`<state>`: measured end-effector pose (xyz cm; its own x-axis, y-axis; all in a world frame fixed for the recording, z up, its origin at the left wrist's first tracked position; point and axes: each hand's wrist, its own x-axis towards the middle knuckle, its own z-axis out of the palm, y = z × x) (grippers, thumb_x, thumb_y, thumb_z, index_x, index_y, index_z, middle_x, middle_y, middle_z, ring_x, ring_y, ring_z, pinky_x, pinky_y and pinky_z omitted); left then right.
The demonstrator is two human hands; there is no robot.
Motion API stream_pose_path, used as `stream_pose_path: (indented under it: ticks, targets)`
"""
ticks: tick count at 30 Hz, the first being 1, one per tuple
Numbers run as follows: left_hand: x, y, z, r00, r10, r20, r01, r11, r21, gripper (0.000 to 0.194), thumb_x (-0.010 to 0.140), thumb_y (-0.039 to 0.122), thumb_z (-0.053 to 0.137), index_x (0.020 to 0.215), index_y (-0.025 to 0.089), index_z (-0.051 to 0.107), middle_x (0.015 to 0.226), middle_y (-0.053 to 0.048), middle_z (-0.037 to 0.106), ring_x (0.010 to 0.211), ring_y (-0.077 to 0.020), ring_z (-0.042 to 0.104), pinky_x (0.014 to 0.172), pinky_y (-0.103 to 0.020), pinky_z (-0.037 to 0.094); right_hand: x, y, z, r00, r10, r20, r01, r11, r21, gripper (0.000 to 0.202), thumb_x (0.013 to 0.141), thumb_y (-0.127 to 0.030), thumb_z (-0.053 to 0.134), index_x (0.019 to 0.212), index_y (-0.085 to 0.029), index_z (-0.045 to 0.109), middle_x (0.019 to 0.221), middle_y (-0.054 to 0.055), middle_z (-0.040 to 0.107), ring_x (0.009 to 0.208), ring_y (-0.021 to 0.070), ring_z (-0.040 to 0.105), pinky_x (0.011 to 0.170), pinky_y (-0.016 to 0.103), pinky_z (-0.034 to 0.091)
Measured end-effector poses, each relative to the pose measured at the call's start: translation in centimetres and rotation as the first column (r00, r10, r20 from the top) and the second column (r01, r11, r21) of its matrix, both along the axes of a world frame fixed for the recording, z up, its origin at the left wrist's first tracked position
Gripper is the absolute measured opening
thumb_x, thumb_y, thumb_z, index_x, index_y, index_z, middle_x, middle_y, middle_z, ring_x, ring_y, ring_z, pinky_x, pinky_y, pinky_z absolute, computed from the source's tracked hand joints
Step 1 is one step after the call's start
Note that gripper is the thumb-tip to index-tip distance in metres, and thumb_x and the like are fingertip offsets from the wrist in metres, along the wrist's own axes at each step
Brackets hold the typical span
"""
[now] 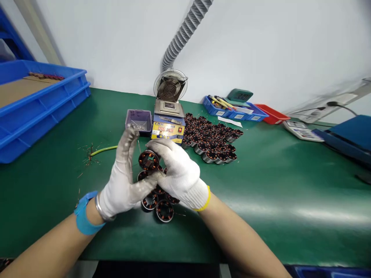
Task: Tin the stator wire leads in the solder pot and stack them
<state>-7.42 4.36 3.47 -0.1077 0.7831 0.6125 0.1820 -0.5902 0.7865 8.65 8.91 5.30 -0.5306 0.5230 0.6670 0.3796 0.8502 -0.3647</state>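
Note:
A motor stator (148,160), a ring with copper windings inside, is gripped in my right hand (178,170), which wears a white knit glove with a yellow cuff. My left hand (123,179), gloved in white with greyed fingertips, is open beside it. Its fingers point up and its thumb reaches across under the ring, near the right fingertips. Below both hands stands a small cluster of stators (164,211), partly hidden by the gloves.
Many stators (213,137) stand in rows right of a yellow and blue box (168,129). A purple bin (139,120) and a fan with a duct (170,89) are behind. Wire scraps (90,154) lie left, near a blue crate (43,112). Blue trays (236,112) stand at the back right.

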Motion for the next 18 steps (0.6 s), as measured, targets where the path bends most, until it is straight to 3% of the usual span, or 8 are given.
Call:
stream_pose_path:
  ticks: [2, 4, 5, 8, 11, 15, 17, 18]
  targets:
    - [-1.1, 0.3, 0.6, 0.947, 0.180, -0.266, -0.149, 0.980, 0.132, 0.051, 0.072, 0.032, 0.076, 0.122, 0.028, 0.064, 0.144, -0.010, 0.056, 0.138, -0.0324, 0.048, 0.115, -0.049, 0.038, 0.3, 0.3, 0.4, 0.999, 0.001, 0.032, -0.002, 0.998, 0.058, 0.054, 0.069, -0.008, 0.057, 0.122, -0.018, 0.058, 0.121, 0.011, 0.067, 0.110, 0.0252, 0.064, 0.097, 0.041, 0.054]
    - [-1.7, 0.5, 1.1, 0.863, 0.300, -0.406, -0.246, 0.952, 0.181, 0.016, 0.075, 0.028, 0.071, 0.091, 0.024, 0.070, 0.104, -0.008, 0.072, 0.103, -0.0273, 0.067, 0.096, -0.043, 0.051, 0.8, 0.7, 0.7, 0.996, -0.042, 0.084, 0.032, 0.993, 0.117, 0.054, 0.069, -0.006, 0.056, 0.122, -0.018, 0.059, 0.120, 0.011, 0.067, 0.110, 0.0258, 0.065, 0.097, 0.042, 0.054]
    - [-1.8, 0.5, 1.3, 0.851, 0.308, -0.425, -0.258, 0.951, 0.172, 0.002, 0.077, 0.023, 0.067, 0.078, 0.022, 0.067, 0.084, -0.005, 0.070, 0.082, -0.0222, 0.067, 0.083, -0.038, 0.054, 1.0, 0.8, 0.9, 0.992, -0.070, 0.109, 0.055, 0.989, 0.141, 0.053, 0.070, -0.005, 0.056, 0.121, -0.018, 0.059, 0.120, 0.011, 0.067, 0.109, 0.0262, 0.065, 0.097, 0.043, 0.054]
    - [-1.7, 0.1, 1.7, 0.942, 0.251, -0.222, -0.218, 0.962, 0.166, 0.017, 0.077, 0.010, 0.060, 0.065, 0.021, 0.058, 0.061, 0.002, 0.058, 0.055, -0.0132, 0.054, 0.054, -0.027, 0.045, 1.5, 1.0, 1.3, 0.983, -0.140, 0.122, 0.116, 0.976, 0.183, 0.049, 0.072, -0.006, 0.059, 0.120, -0.017, 0.061, 0.118, 0.012, 0.068, 0.108, 0.0271, 0.065, 0.096, 0.044, 0.055]
    - [-1.5, -0.1, 1.7, 0.960, 0.256, 0.115, -0.269, 0.955, 0.122, 0.016, 0.084, 0.018, 0.059, 0.068, 0.021, 0.059, 0.066, 0.000, 0.060, 0.058, -0.0133, 0.056, 0.052, -0.026, 0.044, 1.6, 1.0, 1.5, 0.980, -0.170, 0.102, 0.147, 0.968, 0.201, 0.048, 0.072, -0.008, 0.061, 0.120, -0.015, 0.062, 0.117, 0.013, 0.068, 0.107, 0.0274, 0.065, 0.093, 0.043, 0.055]
    - [-1.3, 0.4, 1.0, 0.993, 0.093, -0.066, -0.106, 0.966, -0.235, 0.021, 0.083, 0.038, 0.070, 0.076, 0.020, 0.065, 0.068, 0.001, 0.063, 0.060, -0.0135, 0.057, 0.056, -0.025, 0.049, 1.4, 0.9, 1.6, 0.980, -0.164, 0.114, 0.137, 0.967, 0.214, 0.046, 0.072, -0.009, 0.061, 0.118, -0.014, 0.063, 0.115, 0.013, 0.069, 0.105, 0.0282, 0.066, 0.091, 0.043, 0.056]
    - [-1.0, 0.4, 0.8, 0.997, 0.062, -0.041, -0.071, 0.949, -0.308, 0.026, 0.080, 0.042, 0.074, 0.072, 0.020, 0.064, 0.063, 0.002, 0.061, 0.056, -0.0118, 0.055, 0.052, -0.024, 0.048, 1.5, 0.7, 1.8, 0.979, -0.154, 0.135, 0.125, 0.971, 0.201, 0.046, 0.072, -0.009, 0.061, 0.117, -0.014, 0.063, 0.115, 0.013, 0.069, 0.104, 0.0282, 0.066, 0.091, 0.043, 0.056]
    - [-0.9, 0.3, 0.7, 0.994, 0.101, 0.028, -0.090, 0.956, -0.280, 0.027, 0.079, 0.043, 0.075, 0.071, 0.020, 0.063, 0.061, 0.003, 0.060, 0.053, -0.0110, 0.053, 0.049, -0.023, 0.046, 1.7, 0.6, 1.9, 0.977, -0.154, 0.148, 0.124, 0.974, 0.191, 0.047, 0.071, -0.010, 0.061, 0.118, -0.015, 0.063, 0.116, 0.013, 0.069, 0.105, 0.0281, 0.066, 0.092, 0.043, 0.056]
